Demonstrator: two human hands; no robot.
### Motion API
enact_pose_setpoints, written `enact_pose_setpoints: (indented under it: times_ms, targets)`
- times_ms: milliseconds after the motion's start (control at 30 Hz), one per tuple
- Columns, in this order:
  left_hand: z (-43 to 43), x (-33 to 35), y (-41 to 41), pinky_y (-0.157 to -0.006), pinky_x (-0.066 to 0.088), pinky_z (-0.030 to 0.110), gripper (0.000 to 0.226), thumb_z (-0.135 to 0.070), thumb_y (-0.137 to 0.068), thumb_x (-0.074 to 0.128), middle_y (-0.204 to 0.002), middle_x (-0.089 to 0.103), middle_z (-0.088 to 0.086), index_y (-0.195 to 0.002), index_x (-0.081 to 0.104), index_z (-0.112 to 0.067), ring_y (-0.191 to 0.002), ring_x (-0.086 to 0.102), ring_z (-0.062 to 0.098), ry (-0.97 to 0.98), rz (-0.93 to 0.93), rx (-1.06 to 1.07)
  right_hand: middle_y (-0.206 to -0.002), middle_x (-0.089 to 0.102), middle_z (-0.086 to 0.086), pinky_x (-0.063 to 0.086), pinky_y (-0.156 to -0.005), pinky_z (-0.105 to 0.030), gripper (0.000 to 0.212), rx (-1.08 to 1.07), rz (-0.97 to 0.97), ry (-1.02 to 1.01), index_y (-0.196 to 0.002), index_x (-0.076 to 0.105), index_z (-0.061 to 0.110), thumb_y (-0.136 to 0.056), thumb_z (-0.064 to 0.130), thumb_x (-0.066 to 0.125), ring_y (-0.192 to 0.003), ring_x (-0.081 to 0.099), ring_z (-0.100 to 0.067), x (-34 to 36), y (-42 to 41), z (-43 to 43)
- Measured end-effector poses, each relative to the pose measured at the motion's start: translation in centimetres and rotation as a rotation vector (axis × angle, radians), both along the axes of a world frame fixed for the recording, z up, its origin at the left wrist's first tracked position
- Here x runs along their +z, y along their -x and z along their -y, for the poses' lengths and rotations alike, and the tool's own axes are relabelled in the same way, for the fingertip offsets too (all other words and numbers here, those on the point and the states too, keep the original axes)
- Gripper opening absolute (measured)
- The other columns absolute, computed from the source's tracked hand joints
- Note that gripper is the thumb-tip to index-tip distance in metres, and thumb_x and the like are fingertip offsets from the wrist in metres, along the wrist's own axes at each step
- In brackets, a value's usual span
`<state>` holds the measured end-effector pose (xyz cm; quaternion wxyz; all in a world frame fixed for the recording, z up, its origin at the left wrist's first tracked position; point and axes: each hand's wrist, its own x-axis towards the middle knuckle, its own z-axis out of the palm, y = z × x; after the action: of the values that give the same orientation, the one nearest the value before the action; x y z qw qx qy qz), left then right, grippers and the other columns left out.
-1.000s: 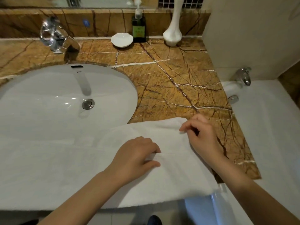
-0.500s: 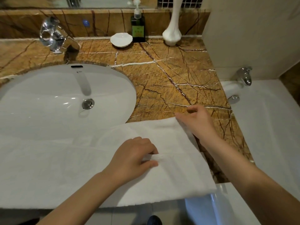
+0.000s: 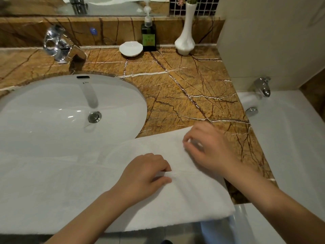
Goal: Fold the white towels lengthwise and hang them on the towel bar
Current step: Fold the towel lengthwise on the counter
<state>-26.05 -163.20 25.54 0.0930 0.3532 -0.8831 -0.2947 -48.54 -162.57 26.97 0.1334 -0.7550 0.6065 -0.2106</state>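
Right hand [image 3: 207, 148] has slid back from the far corner onto the white towel [image 3: 70, 191]. It's blurred with the fingers curled, and I can't tell if it's pinching cloth. Left hand [image 3: 144, 175] stays put, pinching a raised fold mid-towel. The towel lies spread over the sink [image 3: 52, 106] front and the marble counter [image 3: 184, 95].
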Motion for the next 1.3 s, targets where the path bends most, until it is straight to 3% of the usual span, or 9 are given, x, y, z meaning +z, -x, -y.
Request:
enact_pose_setpoints:
  times_ms: [133, 333, 500, 667, 767, 867, 967, 1133, 1300]
  targets:
    - [-0.3, 0.6, -0.3, -0.066, 0.045, 0.030, 0.021, -0.047, -0.083, 0.054, -0.085, 0.064, -0.013, -0.092, 0.062, -0.029, -0.079, 0.057, 0.007, -0.028, -0.015, 0.011, -0.074, 0.063, 0.012, 0.051, -0.060, -0.032, 0.043, 0.228, 0.064, -0.523, -0.082, 0.065, 0.030, -0.072, 0.071, 0.055, -0.068, 0.057, -0.005, 1.2, -0.8, -1.0]
    - [-0.4, 2.1, -0.9, -0.064, 0.043, 0.025, 0.023, -0.052, -0.083, 0.047, -0.091, 0.066, -0.018, -0.095, 0.056, -0.034, -0.085, 0.056, 0.004, -0.030, -0.019, 0.016, -0.079, 0.062, 0.004, 0.043, -0.058, -0.028, 0.033, 0.373, -0.099, -0.748, -0.079, 0.062, 0.021, -0.072, 0.050, 0.074, -0.069, 0.054, -0.007, 3.6, 0.0, -1.4]
    - [1.9, 3.0, -1.3, -0.058, 0.045, 0.028, 0.019, -0.049, -0.083, 0.049, -0.081, 0.063, -0.015, -0.089, 0.055, -0.033, -0.074, 0.056, 0.005, 0.094, -0.064, 0.100, -0.080, 0.060, 0.011, 0.041, -0.064, -0.020, 0.022, 0.324, 0.071, -0.558, -0.078, 0.057, 0.026, -0.075, 0.039, 0.075, -0.072, 0.053, -0.002, 4.2, 0.0, 0.1]
    - [4.2, 1.2, -1.0, -0.069, 0.045, 0.035, 0.019, -0.041, -0.089, 0.054, -0.090, 0.063, -0.011, -0.094, 0.061, -0.024, -0.085, 0.058, 0.015, 0.028, 0.053, 0.196, -0.084, 0.058, 0.015, 0.043, -0.061, -0.029, 0.015, 0.173, -0.110, -0.387, -0.087, 0.047, 0.038, -0.087, 0.041, 0.062, -0.079, 0.053, -0.011, 1.0, -0.4, 1.7]
    - [4.6, 1.0, -0.8, -0.066, 0.045, 0.032, 0.032, -0.054, -0.078, 0.050, -0.080, 0.061, -0.012, -0.088, 0.063, -0.026, -0.076, 0.055, 0.010, -0.006, 0.069, 0.216, -0.076, 0.043, 0.019, 0.031, -0.051, -0.024, 0.012, 0.207, -0.214, -0.264, -0.087, 0.047, 0.035, -0.089, 0.046, 0.054, -0.074, 0.047, -0.010, 0.0, -0.4, 1.5]
    - [5.2, 1.4, -1.2, -0.064, 0.045, 0.030, 0.028, -0.051, -0.069, 0.053, -0.070, 0.058, -0.013, -0.078, 0.064, -0.027, -0.067, 0.051, 0.005, -0.136, 0.065, 0.240, -0.090, 0.049, 0.013, 0.036, -0.058, -0.027, 0.012, 0.256, -0.276, -0.160, -0.092, 0.053, 0.028, -0.092, 0.040, 0.052, -0.087, 0.049, -0.013, -0.2, -0.3, 1.2]
    - [5.6, 2.0, -1.6, -0.063, 0.043, 0.030, 0.018, -0.039, -0.070, 0.056, -0.065, 0.055, -0.010, -0.077, 0.064, -0.024, -0.062, 0.049, 0.006, -0.211, 0.061, 0.196, -0.097, 0.056, 0.008, 0.042, -0.067, -0.029, 0.016, 0.271, -0.279, -0.152, -0.099, 0.059, 0.023, -0.094, 0.036, 0.051, -0.091, 0.049, -0.015, 0.3, -0.1, 1.1]
    - [6.5, 2.0, -1.7, -0.065, 0.041, 0.034, 0.011, -0.029, -0.090, 0.057, -0.065, 0.047, -0.007, -0.084, 0.053, -0.021, -0.067, 0.046, 0.014, -0.109, 0.049, 0.210, -0.072, 0.051, 0.013, 0.038, -0.053, -0.031, 0.017, 0.157, -0.211, -0.206, -0.086, 0.053, 0.027, -0.091, 0.043, 0.051, -0.068, 0.049, -0.012, 1.2, 0.0, 2.4]
    - [6.5, 1.3, -1.3, -0.067, 0.045, 0.033, 0.013, -0.036, -0.090, 0.054, -0.093, 0.057, -0.009, -0.096, 0.058, -0.025, -0.087, 0.054, 0.015, 0.071, 0.095, 0.247, -0.077, 0.058, 0.013, 0.038, -0.055, -0.028, 0.023, -0.045, -0.149, -0.267, -0.080, 0.061, 0.026, -0.080, 0.048, 0.067, -0.073, 0.051, -0.009, 0.2, 0.0, 3.6]
